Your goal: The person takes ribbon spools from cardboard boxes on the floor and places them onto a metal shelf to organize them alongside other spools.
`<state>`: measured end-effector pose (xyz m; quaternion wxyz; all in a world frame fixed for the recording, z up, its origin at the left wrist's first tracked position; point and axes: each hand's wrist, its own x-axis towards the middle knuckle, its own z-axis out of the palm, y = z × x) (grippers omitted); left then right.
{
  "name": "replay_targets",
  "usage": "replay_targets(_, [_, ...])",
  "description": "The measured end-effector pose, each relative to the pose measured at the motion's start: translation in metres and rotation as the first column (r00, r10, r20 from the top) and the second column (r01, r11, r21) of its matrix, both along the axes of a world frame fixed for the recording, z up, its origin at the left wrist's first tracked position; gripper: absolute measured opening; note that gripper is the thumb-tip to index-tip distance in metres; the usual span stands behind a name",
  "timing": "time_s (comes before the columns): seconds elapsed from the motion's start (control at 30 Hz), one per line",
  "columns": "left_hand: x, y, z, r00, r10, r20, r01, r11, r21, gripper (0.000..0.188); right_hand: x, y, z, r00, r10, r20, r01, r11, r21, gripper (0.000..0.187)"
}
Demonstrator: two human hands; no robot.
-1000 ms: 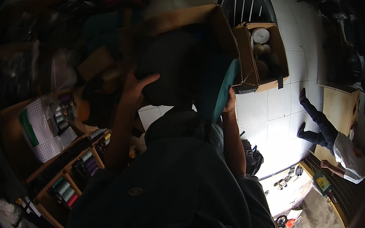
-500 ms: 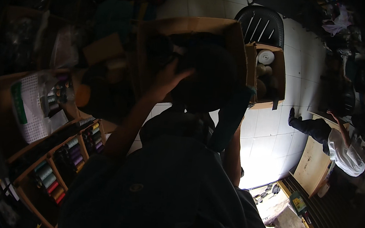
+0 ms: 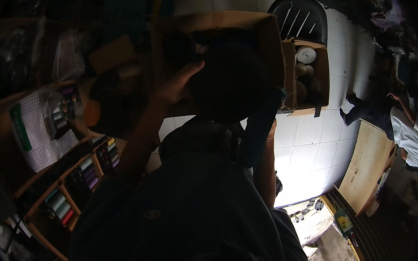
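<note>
A large, dark, round bundle, like a roll of material, [image 3: 226,84] is in front of me, overlapping a cardboard box [image 3: 219,19]. Its surface is too dark to make out. My left hand [image 3: 177,84] lies against its left side, the thumb pointing up along it and the other fingers lost in shadow. From its right side a dark teal strip of material [image 3: 262,130] hangs down. At that strip's right edge is my right hand [image 3: 272,130], closed on it; most of its fingers are hidden behind it.
A smaller box [image 3: 325,86] of white and tan rolls stands at right, before a black slatted chair [image 3: 300,18]. Thread spools [image 3: 86,174] fill a wooden rack at lower left, near a clear plastic bag [image 3: 38,129]. A person in a white shirt [image 3: 407,134] is at far right.
My left hand has shifted slightly left, its thumb now pointing more upward along the bundle. The right hand still stays by the strip. The other person has moved, and the view has shifted a little.
</note>
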<state>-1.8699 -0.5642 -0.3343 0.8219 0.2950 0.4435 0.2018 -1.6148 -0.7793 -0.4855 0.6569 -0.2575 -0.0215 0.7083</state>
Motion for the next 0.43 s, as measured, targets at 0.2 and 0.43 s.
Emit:
replay_targets(0.2, [0.012,-0.022,-0.028,0.974,0.147,0.175,-0.125,0.984,-0.13,0.049,0.006,-0.005,0.016,0.989,-0.045,0.143,0.059,0.994,-0.094,0.067])
replay_targets(0.43, [-0.058,-0.007,-0.075,0.971,0.131,-0.2,0.07,0.645,0.761,0.033,0.006,-0.004,0.048,0.863,-0.15,0.483,0.213,0.974,-0.079,0.049])
